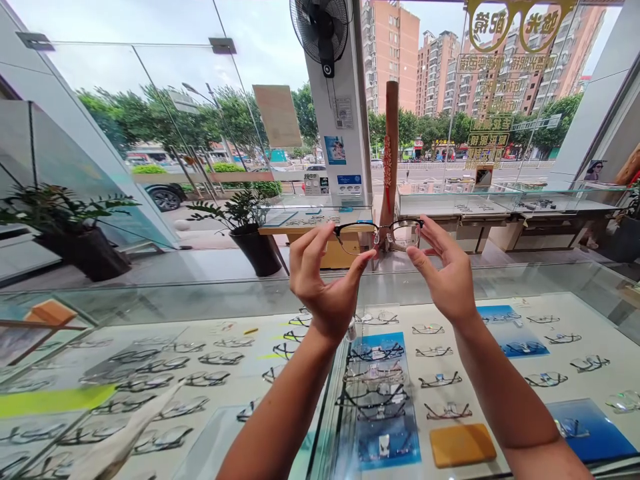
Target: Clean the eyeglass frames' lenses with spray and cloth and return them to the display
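A pair of eyeglasses (384, 228) with a dark upper rim and thin lower rims is held up at eye level over the glass counter (320, 293). My left hand (327, 287) pinches the left side of the frame, its thumb by the lower rim and fingers at the upper corner. On the other side my right hand (447, 277) grips the right corner between thumb and fingers. The lenses are see-through, with the nose pads showing in the middle. Both forearms reach across the counter.
Several rows of eyeglasses (433, 351) lie inside the counter, some on blue boards (385, 453). A mustard-coloured case (463, 445) is at the front. Beyond stand potted plants (255, 247), a wooden post (391, 147), a wall fan (323, 33) and further display cases (450, 200).
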